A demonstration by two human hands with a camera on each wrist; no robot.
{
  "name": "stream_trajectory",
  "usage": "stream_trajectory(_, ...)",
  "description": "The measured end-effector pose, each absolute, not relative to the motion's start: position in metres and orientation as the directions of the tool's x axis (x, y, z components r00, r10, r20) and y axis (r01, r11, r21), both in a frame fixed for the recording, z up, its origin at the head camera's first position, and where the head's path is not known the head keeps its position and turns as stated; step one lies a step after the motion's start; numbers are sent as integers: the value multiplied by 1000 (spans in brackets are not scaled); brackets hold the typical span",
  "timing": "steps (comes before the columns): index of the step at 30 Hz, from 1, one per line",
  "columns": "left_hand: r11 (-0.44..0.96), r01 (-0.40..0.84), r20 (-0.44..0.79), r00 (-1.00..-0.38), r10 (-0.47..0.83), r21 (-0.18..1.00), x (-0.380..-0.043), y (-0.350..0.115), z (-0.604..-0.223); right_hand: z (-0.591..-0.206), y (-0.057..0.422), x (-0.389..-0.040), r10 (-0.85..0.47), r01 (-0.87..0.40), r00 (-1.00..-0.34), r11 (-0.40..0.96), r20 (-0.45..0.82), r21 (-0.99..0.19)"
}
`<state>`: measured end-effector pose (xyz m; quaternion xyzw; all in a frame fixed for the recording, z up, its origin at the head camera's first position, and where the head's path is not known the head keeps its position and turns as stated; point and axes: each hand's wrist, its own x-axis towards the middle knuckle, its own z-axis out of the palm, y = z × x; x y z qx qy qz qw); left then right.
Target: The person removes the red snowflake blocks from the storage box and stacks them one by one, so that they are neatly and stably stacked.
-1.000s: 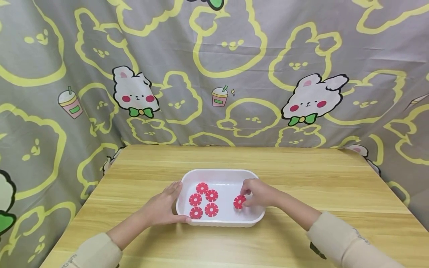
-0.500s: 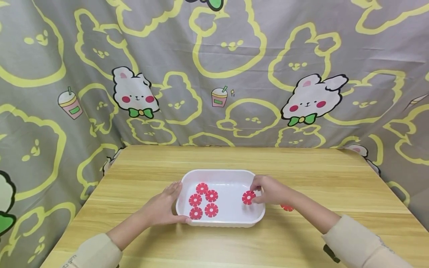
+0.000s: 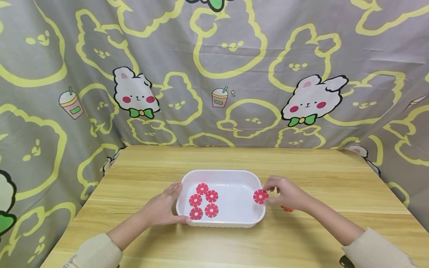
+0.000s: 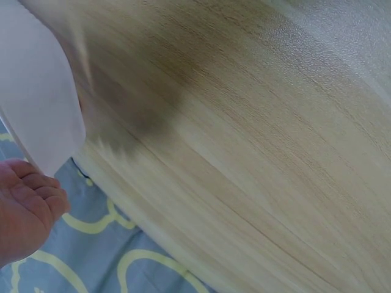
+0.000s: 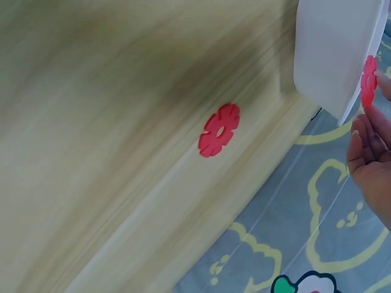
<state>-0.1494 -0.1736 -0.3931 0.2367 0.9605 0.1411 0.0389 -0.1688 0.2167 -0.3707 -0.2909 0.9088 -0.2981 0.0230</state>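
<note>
In the head view, a white plastic tub point(image 3: 231, 224) stands on the table. My left hand point(image 3: 162, 209) holds its left end, the thumb along the front rim and the fingers against the side. Between thumb and fingers my right hand point(image 3: 286, 192) pinches a red snowflake disc point(image 3: 260, 196), a notched round building piece with a centre hole, at the tub's right rim. Several like discs lie flat inside, on the left of the floor, among them a front one point(image 3: 196, 213). Another red disc point(image 5: 220, 130) lies on the table right of the tub, partly hidden by my right wrist in the head view.
The wooden table point(image 3: 214, 245) runs back to a grey curtain point(image 3: 187, 56) printed with yellow outlines and white rabbits. Curtain also shows below the table edge in both wrist views.
My right hand has moved right with the pinched disc, from over the tub floor to its right rim. The disc on the table has come into view. My left hand stays put.
</note>
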Motion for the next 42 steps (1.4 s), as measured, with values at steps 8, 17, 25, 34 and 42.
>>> stream_trajectory(8, 848, 438, -12, -887, 462, 299, -150, -173, -394, -377, 236, -161, -505, -552, -828, 660, 242, -509)
stream_trajectory(17, 844, 446, -7, -883, 469, 298, -151, -173, -395, -395, 256, -151, -416, -586, -808, 631, 416, -508)
stream_trajectory(25, 844, 445, -5, -884, 468, 299, -150, -173, -394, -414, 268, -145, -348, -576, -806, 651, 479, -495)
stream_trajectory(34, 840, 453, 12, -882, 471, 298, -150, -174, -396, -440, 277, -137, -225, -423, -893, 716, 390, -555)
stream_trajectory(42, 837, 460, 21, -879, 476, 296, -151, -174, -396, -447, 281, -136, -164, -353, -923, 721, 349, -596)
